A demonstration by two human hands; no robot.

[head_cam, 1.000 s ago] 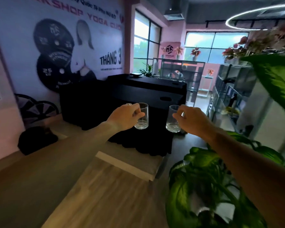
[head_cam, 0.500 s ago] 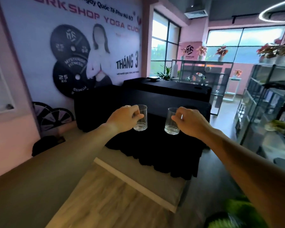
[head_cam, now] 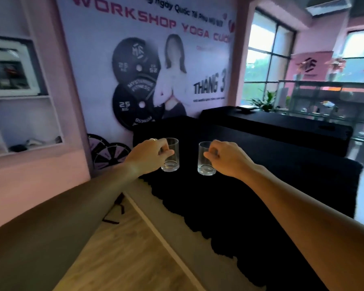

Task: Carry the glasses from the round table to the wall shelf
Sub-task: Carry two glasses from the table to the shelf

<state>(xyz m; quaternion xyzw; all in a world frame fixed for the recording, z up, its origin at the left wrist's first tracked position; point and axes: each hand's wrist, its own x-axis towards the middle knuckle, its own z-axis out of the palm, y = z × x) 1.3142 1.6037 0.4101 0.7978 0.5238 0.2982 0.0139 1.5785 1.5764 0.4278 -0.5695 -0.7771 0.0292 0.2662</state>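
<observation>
Each hand, left hand [head_cam: 148, 155] and right hand [head_cam: 229, 157], pinched a small clear tumbler, left tumbler [head_cam: 171, 155] and right tumbler [head_cam: 205, 159], by its upper wall, which looked light, slick and breakable.

head: one wide-angle view | faces forward, slightly down | hands [head_cam: 229, 158] near, at arm's length

We see open air between our hands and the wall shelf [head_cam: 23, 97] at far left. Black-draped tables [head_cam: 250, 156] block the way ahead and right. The shelf's upper compartment holds a framed picture [head_cam: 8, 69]; small items [head_cam: 29, 143] clutter the lower.
</observation>
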